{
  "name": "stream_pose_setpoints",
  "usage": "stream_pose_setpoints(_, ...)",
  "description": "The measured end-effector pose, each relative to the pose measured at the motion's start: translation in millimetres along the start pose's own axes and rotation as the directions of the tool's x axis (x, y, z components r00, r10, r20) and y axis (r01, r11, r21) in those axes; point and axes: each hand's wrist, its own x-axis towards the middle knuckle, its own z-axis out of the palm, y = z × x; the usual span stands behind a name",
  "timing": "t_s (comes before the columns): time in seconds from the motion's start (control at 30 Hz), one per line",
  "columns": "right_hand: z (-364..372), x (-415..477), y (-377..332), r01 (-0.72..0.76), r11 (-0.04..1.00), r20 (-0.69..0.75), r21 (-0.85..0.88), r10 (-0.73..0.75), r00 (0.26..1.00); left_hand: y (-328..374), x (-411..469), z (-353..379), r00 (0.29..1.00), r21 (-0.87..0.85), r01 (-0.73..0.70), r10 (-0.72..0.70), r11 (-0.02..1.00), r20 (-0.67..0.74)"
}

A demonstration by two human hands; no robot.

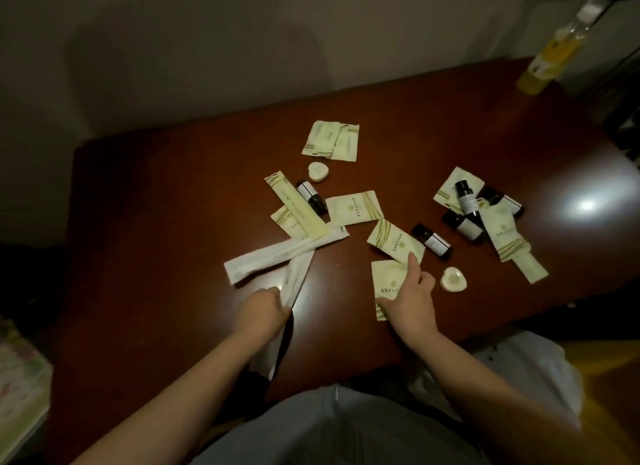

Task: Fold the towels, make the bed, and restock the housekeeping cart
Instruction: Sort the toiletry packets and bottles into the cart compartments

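Sachet [387,281] under right hand [412,300], forefinger straight; fingers of left hand [266,309] grip white wrapper [295,278].

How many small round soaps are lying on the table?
2: one round soap below the far packets, one right of the right hand. Packets might hide more.

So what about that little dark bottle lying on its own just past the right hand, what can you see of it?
The bottle is small and dark, with a dark cap and a white label whose print is too small to read. It lies on its side on the brown table, slanted, cap toward the far left. A cream sachet lies close beside the cap; contact is unclear. The right hand is near but does not touch it.
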Motion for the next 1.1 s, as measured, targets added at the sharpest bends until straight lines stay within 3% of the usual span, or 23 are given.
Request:
stream_pose_setpoints(0.17,-20,-5,-6,0.131,0.987,0.149,0.089,-0.143,0.978,4,7,-24,1.000,0.014,-0.026,0.026,1.000,-0.002)
stream_pose_setpoints(0.27,-37,21,-24,0.222,0.973,0.198,0.065,-0.231,0.953,11,21,-36,0.989,0.071,-0.084,0.091,0.994,-0.114)
stream_pose_setpoints(0.37,-45,63,-46,0.319,0.933,0.122,-0.167,-0.302,0.945,28,43,-39,0.969,0.029,-0.122,0.125,0.992,-0.212)
stream_pose_setpoints(0.43,-40,79,-50,0.299,0.894,0.126,-0.334,-0.272,0.954,39,53,-34,0.981,0.032,-0.117,0.121,0.993,-0.151)
stream_pose_setpoints(0.53,-30,88,-47,0.233,0.887,0.177,-0.400,-0.174,0.969,55,67,-25,0.984,0.109,-0.127,0.139,0.986,-0.108)
stream_pose_setpoints(0.6,-26,88,-42,0.214,0.875,0.161,-0.434,-0.158,0.974,59,72,-21,0.982,0.069,-0.130,0.138,0.989,-0.127)
stream_pose_setpoints(0.7,-24,87,-36,0.172,0.908,0.157,-0.382,-0.120,0.980,57,74,-22,0.985,0.053,-0.157,0.161,0.986,-0.066)
stream_pose_setpoints(0.83,-34,85,-42,0.177,0.982,0.266,-0.069,-0.153,0.952,48,62,-29,0.984,0.120,-0.179,0.176,0.977,0.032)
stream_pose_setpoints(0.97,-61,99,-82,0.267,0.958,0.247,0.108,-0.286,0.926,39,46,-55,0.979,-0.062,-0.203,0.200,0.977,-0.049)
stream_pose_setpoints(1.03,-64,122,-108,0.361,0.931,0.221,0.042,-0.361,0.906,37,51,-68,0.980,-0.261,-0.145,0.101,0.954,-0.173)
stream_pose_setpoints(1.1,-56,146,-131,0.385,0.917,0.274,-0.101,-0.347,0.897,38,67,-75,0.958,-0.486,-0.047,-0.099,0.873,-0.270)
